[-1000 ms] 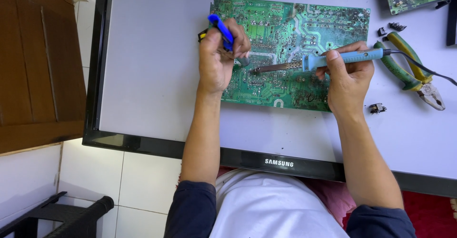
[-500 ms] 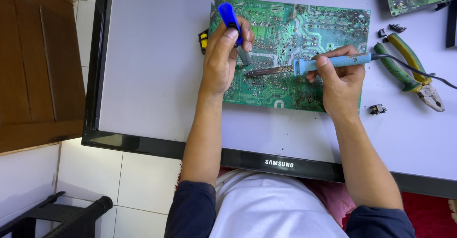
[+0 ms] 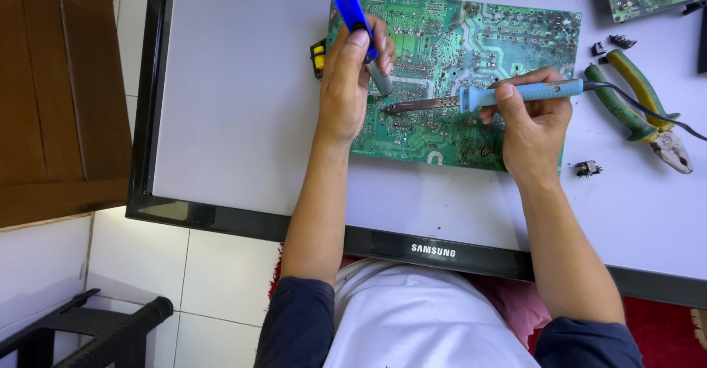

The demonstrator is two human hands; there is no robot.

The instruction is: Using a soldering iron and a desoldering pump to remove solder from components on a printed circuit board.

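Flat grey panel with a black frame (image 3: 243,117) serves as my table, and on it lies the large green printed circuit board (image 3: 471,58), solder side up, with green-and-yellow-handled pliers (image 3: 641,103) just to its right. My left hand (image 3: 346,88) is clamped on a blue-topped desoldering pump (image 3: 361,33), nozzle down near the tip of the blue-handled soldering iron (image 3: 486,99) gripped in my right hand (image 3: 534,128). I see no containers; my worry is the hot tip slipping onto neighbouring tracks or my left fingers.
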